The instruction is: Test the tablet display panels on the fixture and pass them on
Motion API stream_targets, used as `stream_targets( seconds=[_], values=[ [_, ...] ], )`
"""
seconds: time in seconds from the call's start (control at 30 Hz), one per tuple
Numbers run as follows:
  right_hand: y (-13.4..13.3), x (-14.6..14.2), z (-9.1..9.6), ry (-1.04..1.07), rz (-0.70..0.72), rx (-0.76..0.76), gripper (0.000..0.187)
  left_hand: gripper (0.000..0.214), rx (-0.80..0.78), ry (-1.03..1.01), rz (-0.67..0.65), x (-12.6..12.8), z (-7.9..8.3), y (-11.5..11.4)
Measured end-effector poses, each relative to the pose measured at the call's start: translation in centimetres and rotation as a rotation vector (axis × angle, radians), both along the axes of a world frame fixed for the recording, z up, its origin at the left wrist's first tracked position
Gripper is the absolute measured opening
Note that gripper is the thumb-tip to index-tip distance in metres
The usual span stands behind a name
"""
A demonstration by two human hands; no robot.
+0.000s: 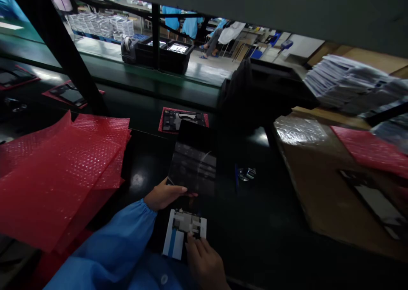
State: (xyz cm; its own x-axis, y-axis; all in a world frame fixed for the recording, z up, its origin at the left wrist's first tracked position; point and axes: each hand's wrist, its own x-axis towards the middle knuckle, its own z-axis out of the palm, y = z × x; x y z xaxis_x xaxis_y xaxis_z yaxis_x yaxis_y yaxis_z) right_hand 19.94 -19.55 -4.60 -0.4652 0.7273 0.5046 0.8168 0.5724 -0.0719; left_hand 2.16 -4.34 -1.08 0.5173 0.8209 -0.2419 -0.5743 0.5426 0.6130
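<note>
My left hand (165, 195), in a blue sleeve, grips the lower left edge of a dark glossy screen panel (194, 160) that is tilted up over the black bench. Below it lies a white backing piece with a blue stripe and small parts on it (183, 235). My right hand (204, 262) rests on that white piece, fingertips pressing its lower right corner.
A stack of red bubble-wrap bags (60, 171) lies at the left. A red tray with a device (183, 120) sits on the conveyor (143, 84) behind. Cardboard (318, 188), another red bag (369, 147) and stacked sheets (347, 80) are at right. People in blue sit far back.
</note>
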Motion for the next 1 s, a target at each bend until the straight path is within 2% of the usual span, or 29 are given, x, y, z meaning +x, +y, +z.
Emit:
stream_targets(
  seconds=[0.23, 0.4, 0.6, 1.0],
  values=[
    [0.2, 0.3, -0.6, 0.036, 0.050, 0.003, 0.027, 0.036, -0.003, -0.041, 0.020, 0.1, -0.3, -0.1],
    [0.1, 0.7, -1.2, 0.000, 0.051, -0.002, 0.026, 0.044, -0.076, -0.029, 0.038, 0.1, -0.7, -0.2],
    [-0.1, 0.9, -1.5, 0.019, 0.065, -0.029, 0.024, 0.047, -0.085, -0.017, 0.032, 0.2, 0.0, -0.3],
    [-0.6, 0.7, -2.6, 0.026, -0.013, -0.010, 0.023, 0.049, -0.074, -0.021, 0.014, 0.1, 0.1, -0.2]
  ],
)
